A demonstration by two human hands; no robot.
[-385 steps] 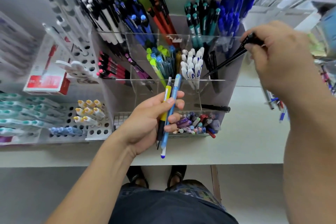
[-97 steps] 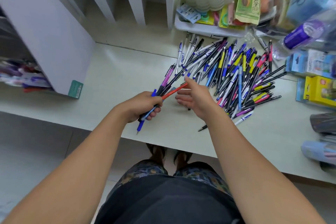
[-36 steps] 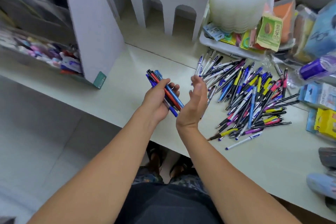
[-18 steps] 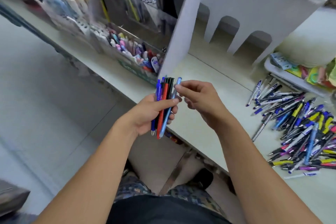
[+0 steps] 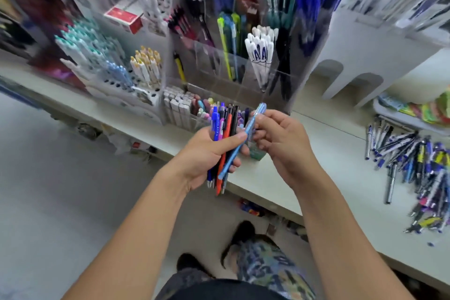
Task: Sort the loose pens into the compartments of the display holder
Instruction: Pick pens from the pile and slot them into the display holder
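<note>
My left hand (image 5: 207, 153) grips a bundle of pens (image 5: 225, 129), blue, red, pink and black, held upright in front of me. My right hand (image 5: 282, 139) pinches the upper end of a light blue pen (image 5: 250, 126) that leans across the bundle and still lies under my left thumb. Straight behind my hands stands the clear display holder (image 5: 243, 56), its compartments filled with green, white, black and blue pens. The loose pens (image 5: 418, 165) lie in a heap on the counter at the right.
A white counter (image 5: 336, 153) runs from left to right. A white perforated pen stand (image 5: 121, 75) with teal and yellow pens sits left of the holder. A white arched divider (image 5: 365, 56) stands on the right. A small tray (image 5: 185, 109) of erasers and caps fronts the holder.
The view has swung left from the pen heap to the display holder. My left hand carried the bundle along, and my right hand now pinches the light blue pen at its top.
</note>
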